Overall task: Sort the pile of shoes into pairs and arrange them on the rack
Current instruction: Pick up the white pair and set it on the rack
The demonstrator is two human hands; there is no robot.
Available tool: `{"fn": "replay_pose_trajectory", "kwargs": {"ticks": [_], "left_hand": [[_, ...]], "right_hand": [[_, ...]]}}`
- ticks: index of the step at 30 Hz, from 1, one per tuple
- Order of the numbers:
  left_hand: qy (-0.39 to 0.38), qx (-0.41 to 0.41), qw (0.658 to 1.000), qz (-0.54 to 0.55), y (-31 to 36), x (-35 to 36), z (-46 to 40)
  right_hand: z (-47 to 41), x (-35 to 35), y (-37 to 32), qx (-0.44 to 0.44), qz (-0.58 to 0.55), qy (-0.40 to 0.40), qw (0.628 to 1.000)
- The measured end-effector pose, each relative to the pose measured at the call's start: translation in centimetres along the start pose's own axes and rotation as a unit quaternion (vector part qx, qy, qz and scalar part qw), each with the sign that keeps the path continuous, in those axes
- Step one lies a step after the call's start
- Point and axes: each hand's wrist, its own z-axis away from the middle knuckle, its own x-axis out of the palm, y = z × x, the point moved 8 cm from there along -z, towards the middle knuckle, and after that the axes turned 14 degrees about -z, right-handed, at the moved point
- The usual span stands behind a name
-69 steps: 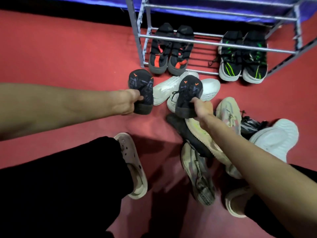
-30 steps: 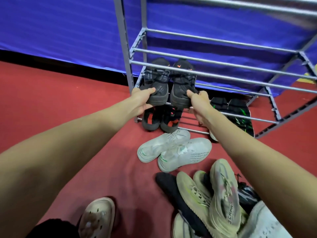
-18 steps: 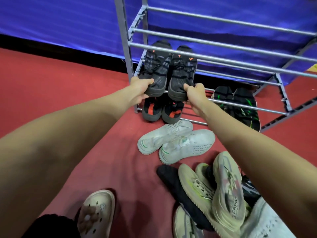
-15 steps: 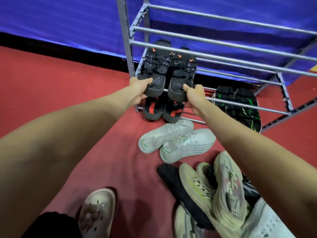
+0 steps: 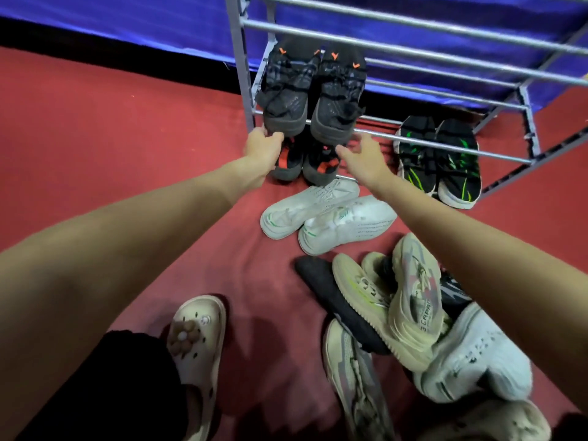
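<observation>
A pair of black shoes with small orange marks, left one (image 5: pixel 286 90) and right one (image 5: pixel 339 97), rests side by side on the grey metal rack's (image 5: pixel 445 148) second shelf, heels toward me. My left hand (image 5: pixel 262 149) hovers just below the left shoe's heel, fingers loosely curled and holding nothing. My right hand (image 5: pixel 362 159) is spread just under the right shoe's heel, off it. On the bottom shelf sit a black-and-red pair (image 5: pixel 319 165) and a black-and-green pair (image 5: pixel 437 157).
A white pair (image 5: pixel 331 214) lies on the red floor before the rack. Nearer me is a pile: beige sneakers (image 5: pixel 410 307), a black shoe (image 5: pixel 327 291), a white shoe (image 5: pixel 474 358), a beige-grey one (image 5: pixel 356 383). A foot in a cream clog (image 5: pixel 197 345) stands lower left.
Both hands carried the black orange-marked shoes from the floor up onto the second shelf, let go of the heels and have drawn back slightly.
</observation>
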Motion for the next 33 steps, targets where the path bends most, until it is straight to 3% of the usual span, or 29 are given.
{"fn": "replay_pose_trajectory", "kwargs": {"ticks": [6, 10, 13, 17, 21, 28, 33], "left_hand": [[-0.031, 0.010, 0.986, -0.166, -4.8, 2.5, 4.0], [-0.090, 0.050, 0.941, -0.323, -7.8, 3.7, 4.8], [-0.126, 0.059, 0.906, -0.399, -9.6, 4.6, 4.7], [-0.143, 0.076, 0.891, -0.425, -11.7, 6.3, 4.2], [-0.091, 0.123, 0.872, -0.465, -12.3, 7.3, 3.9], [-0.060, 0.146, 0.840, -0.519, -12.8, 7.9, 2.7], [-0.038, 0.132, 0.841, -0.523, -11.5, 6.9, 1.9]], "right_hand": [[6.2, -1.5, 6.6, 0.071, 0.104, -0.035, 0.991], [9.3, -1.8, 11.3, 0.141, 0.131, -0.058, 0.980], [9.8, -0.5, 13.2, 0.145, 0.155, -0.092, 0.973], [9.0, 2.2, 14.2, 0.114, 0.149, -0.105, 0.977], [7.6, 4.4, 14.9, 0.125, 0.126, -0.101, 0.979], [5.8, 5.6, 15.9, 0.119, 0.206, -0.124, 0.963], [6.0, 5.0, 13.4, 0.106, 0.159, -0.104, 0.976]]}}
